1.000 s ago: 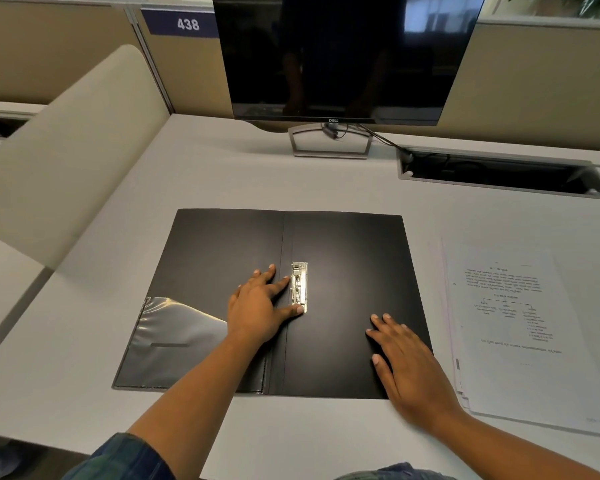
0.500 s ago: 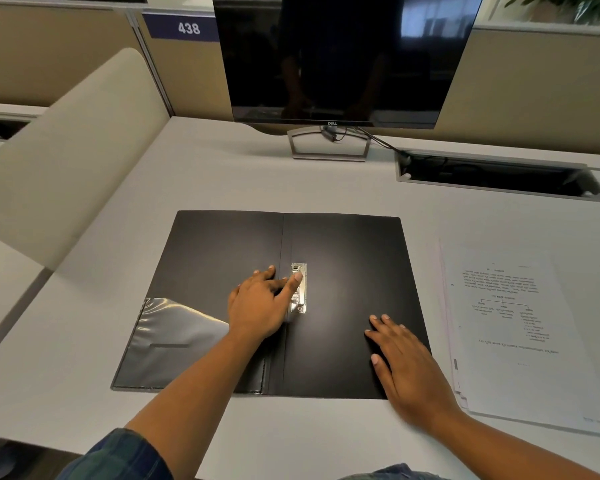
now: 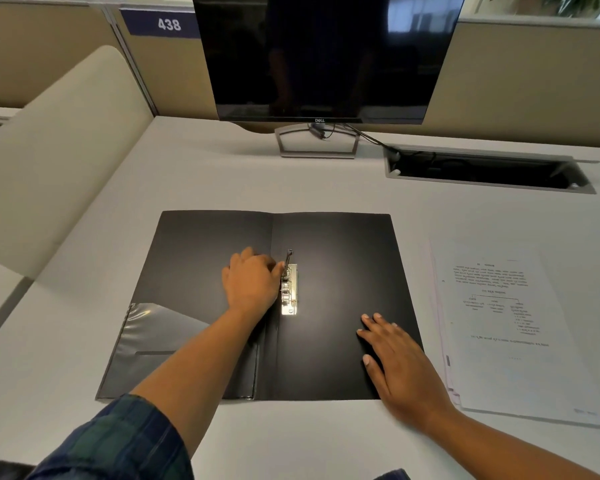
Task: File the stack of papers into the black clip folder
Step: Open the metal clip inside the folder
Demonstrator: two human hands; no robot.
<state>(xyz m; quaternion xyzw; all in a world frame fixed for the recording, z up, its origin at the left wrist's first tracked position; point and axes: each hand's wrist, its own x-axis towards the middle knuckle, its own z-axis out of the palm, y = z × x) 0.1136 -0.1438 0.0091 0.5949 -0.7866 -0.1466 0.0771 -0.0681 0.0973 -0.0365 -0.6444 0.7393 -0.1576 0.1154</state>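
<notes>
The black clip folder lies open and flat on the tabletop, and the one thing that has changed is its metal clip: a second ago its lever lay flat along the plate, and now the lever stands up at the far end of it. The left hand has curled in from a flatter pose, knuckles on the left cover, its fingertips at the clip's near edge (whether they pinch the lever or only push it is hidden behind the hand, so I cannot tell that grip). The right hand has not shifted; it rests flat, fingers spread, on the lower right corner of the right cover, its grip released and holding nothing, seemingly just steadying the folder.

The stack of papers sits untouched just beside the folder's right edge, printed side up, not yet in the folder.

My reading is that the clamp is now open or nearly so, which clears the way for the sheets to be slid under it.
</notes>
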